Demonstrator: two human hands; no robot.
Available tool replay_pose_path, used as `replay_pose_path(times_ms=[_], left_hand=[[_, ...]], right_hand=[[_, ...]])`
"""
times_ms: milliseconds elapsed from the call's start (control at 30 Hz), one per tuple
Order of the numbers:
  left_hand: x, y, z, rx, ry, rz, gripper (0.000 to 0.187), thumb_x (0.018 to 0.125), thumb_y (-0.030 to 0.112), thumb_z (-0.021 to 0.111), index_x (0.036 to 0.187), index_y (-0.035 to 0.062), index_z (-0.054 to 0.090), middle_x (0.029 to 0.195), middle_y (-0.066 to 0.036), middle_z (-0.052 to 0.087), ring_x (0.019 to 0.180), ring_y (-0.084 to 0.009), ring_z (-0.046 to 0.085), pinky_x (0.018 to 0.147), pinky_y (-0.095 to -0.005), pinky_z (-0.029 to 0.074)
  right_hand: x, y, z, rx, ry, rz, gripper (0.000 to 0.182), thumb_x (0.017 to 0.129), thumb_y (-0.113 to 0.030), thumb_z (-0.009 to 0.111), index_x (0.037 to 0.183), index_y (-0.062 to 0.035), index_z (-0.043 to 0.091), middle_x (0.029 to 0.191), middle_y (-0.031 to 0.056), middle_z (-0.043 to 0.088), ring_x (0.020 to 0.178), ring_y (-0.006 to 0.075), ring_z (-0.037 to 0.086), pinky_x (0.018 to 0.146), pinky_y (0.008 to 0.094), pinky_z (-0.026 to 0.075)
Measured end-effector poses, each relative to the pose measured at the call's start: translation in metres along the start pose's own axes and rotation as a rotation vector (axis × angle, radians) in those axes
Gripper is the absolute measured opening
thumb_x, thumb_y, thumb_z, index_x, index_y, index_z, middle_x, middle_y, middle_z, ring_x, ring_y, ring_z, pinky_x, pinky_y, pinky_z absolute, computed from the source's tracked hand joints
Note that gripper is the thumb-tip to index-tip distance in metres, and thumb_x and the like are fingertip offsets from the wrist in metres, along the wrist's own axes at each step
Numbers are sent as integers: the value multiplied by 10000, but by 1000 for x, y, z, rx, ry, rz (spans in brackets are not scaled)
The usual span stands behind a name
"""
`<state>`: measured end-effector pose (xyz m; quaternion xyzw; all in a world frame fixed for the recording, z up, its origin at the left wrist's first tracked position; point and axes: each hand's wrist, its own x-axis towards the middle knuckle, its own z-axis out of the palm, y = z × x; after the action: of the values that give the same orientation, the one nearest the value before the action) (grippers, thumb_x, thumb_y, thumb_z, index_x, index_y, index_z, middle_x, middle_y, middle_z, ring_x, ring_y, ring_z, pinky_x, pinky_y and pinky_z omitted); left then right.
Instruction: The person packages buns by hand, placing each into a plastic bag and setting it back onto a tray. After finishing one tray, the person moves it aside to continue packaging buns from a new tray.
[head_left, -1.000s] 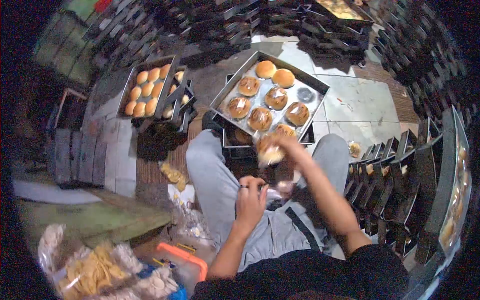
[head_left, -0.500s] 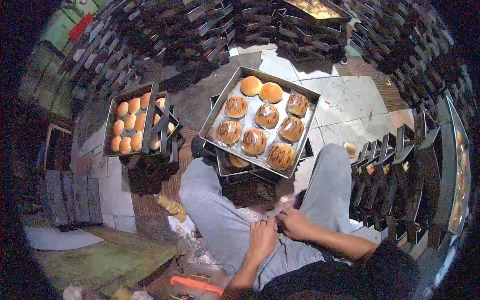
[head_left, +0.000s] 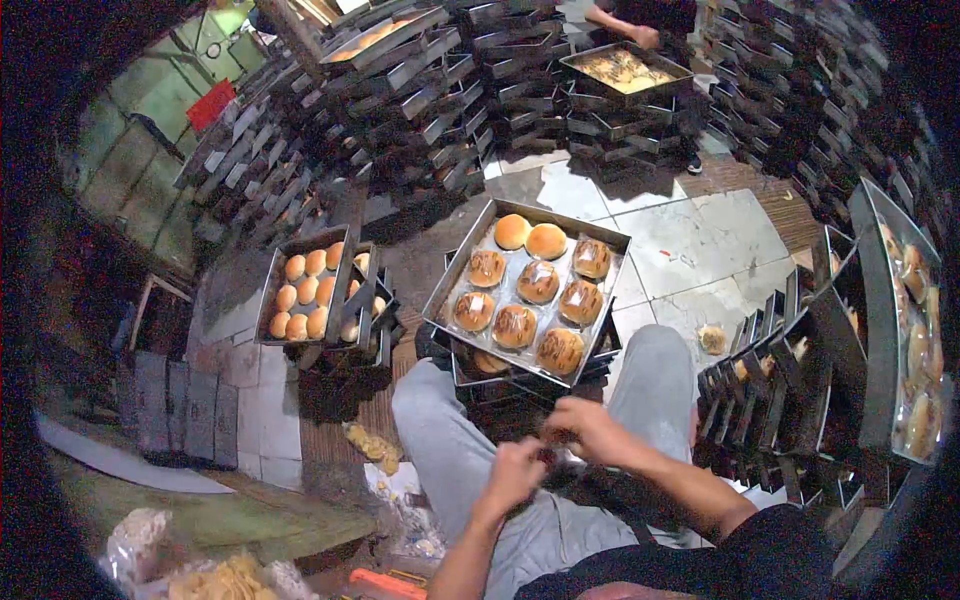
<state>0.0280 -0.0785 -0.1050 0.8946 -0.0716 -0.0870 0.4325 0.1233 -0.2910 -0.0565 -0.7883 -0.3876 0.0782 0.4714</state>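
Close together above my lap, my left hand (head_left: 516, 472) and my right hand (head_left: 588, 430) both have their fingers curled in. Something small may be between them, but blur and the fingers hide what it is. Just beyond my knees a square metal tray (head_left: 440, 287) rests on other trays. Most of its buns carry dark brown stripes and clear plastic wrapping, like the striped bun (head_left: 538, 282) in the middle. Two plain buns (head_left: 513, 231) without stripes sit in its far left corner.
A stacked tray (head_left: 272, 283) of plain buns stands at left. Trays of wrapped buns (head_left: 915, 350) rise at right. Tall tray stacks (head_left: 520, 80) line the back, where a person's hand (head_left: 645, 37) is above another tray. Plastic bags (head_left: 140, 540) lie at lower left.
My view has tilted up, bringing the person at the back into sight. My hands have lifted slightly from my lap, and a pale blur beyond them is gone. The buns keep their places in the tray.
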Motion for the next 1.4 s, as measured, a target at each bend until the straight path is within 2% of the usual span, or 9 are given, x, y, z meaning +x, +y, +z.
replay_pose_path(times_ms=[67,267,433,733,933,1133,1200,1333,1400], left_hand=[[32,20,-33,150,-19,-274,241,843,270,789,981,86,716,955,-94,732,993,-304,671,987,-448,450],[60,59,-83,654,170,465,204,828,207,737,1009,120,704,943,-40,729,975,-217,648,1043,-507,370],[63,40,-74,757,177,579,351,807,81,648,1156,101,684,973,-58,727,991,-226,648,1012,-483,415],[26,26,-70,447,57,437,350,782,107,696,1131,127,701,965,-56,729,977,-250,669,975,-449,436],[22,38,-71,563,91,472,359,800,58,646,1158,84,652,1021,-83,718,1022,-259,653,973,-444,441],[26,82,-87,462,81,601,507,801,152,697,1294,99,592,1290,-72,634,1294,-289,530,1100,-517,319],[29,95,-90,348,21,571,602,788,197,723,1360,108,556,1387,-114,581,1367,-295,464,1146,-537,236],[73,83,-86,94,659,359,603,949,346,674,1433,65,450,1315,-173,606,1210,-283,557,1059,-456,386],[91,45,-67,-1283,219,-238,552,1041,406,559,1439,53,414,1215,-115,645,1052,-199,615,909,-352,492]], right_hand=[[14,-15,-15,-44,-16,102,192,824,-135,746,979,-30,701,1005,165,669,927,380,651,773,442,527],[-2,-38,-5,1,41,-25,479,898,-285,725,1283,-19,623,1262,205,650,1161,369,626,1013,428,506],[-8,-45,2,-100,126,31,562,862,-252,760,1337,-14,576,1272,183,639,1193,362,598,1024,445,482],[-19,-30,6,-94,-10,124,437,868,-151,748,1268,-42,610,1067,191,712,1043,363,676,936,412,527],[-15,-49,22,9,-32,-79,562,901,-174,692,1398,-4,492,1350,254,579,1225,423,581,996,458,522],[-2,-31,28,-154,-47,-84,832,807,-251,762,1484,15,359,1530,332,343,1452,512,272,1200,580,234],[13,-33,17,-207,-49,-109,949,774,-257,777,1537,12,281,1584,342,252,1477,531,203,1210,598,191],[61,-56,13,-135,95,-44,1137,777,-185,714,1602,-6,-49,1655,305,-3,1519,483,131,1236,510,168],[73,-65,59,339,184,151,1022,808,-138,649,1599,15,22,1642,321,71,1521,456,154,1244,432,174]])
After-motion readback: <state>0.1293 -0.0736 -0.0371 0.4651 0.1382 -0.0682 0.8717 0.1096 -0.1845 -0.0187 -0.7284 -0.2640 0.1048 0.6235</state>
